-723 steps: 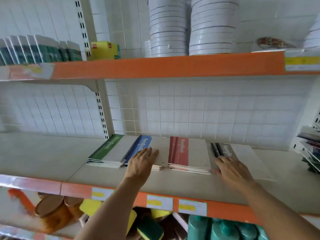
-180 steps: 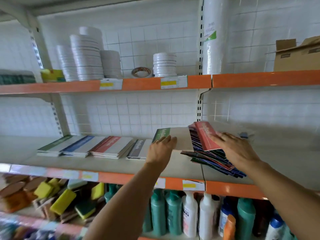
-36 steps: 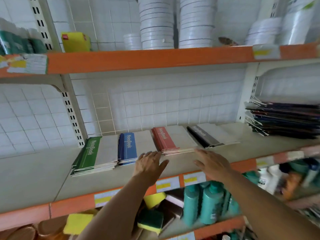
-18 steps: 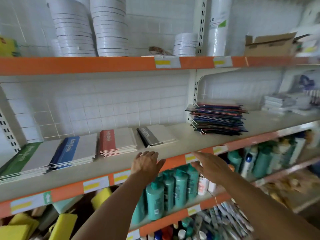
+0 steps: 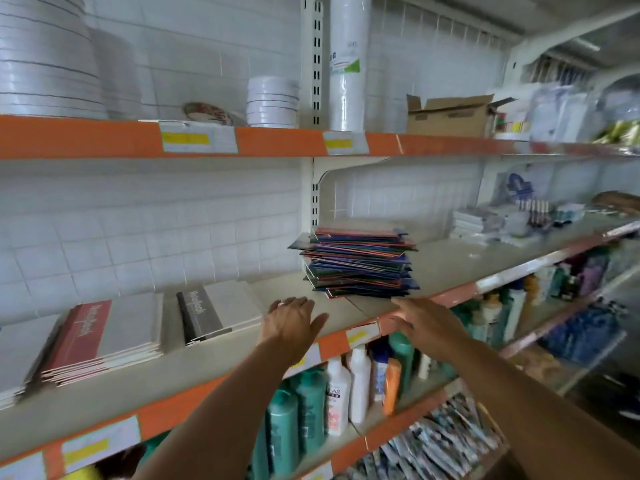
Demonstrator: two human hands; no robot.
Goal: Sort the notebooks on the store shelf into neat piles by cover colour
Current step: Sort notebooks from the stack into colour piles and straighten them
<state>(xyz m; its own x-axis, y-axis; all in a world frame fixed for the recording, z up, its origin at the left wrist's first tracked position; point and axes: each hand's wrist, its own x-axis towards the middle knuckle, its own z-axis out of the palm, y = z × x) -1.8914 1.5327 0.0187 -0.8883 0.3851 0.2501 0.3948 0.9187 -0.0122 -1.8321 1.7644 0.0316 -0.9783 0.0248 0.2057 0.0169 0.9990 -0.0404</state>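
A tall, untidy stack of mixed-colour notebooks stands on the middle shelf just right of the upright post. To its left lie a neat red-covered pile and a black-covered pile; a further pile is cut off at the left edge. My left hand is stretched out with fingers spread over the shelf's front, between the black pile and the mixed stack, holding nothing. My right hand reaches with straight fingers toward the bottom front of the mixed stack, also holding nothing.
The orange shelf lip carries price labels. White plate stacks and a cardboard box stand on the upper shelf. Bottles fill the shelf below. Small packaged goods lie farther right on the middle shelf.
The view has swung right, so the green and blue piles have left the frame. Both hands have moved right toward the mixed stack, still holding nothing.
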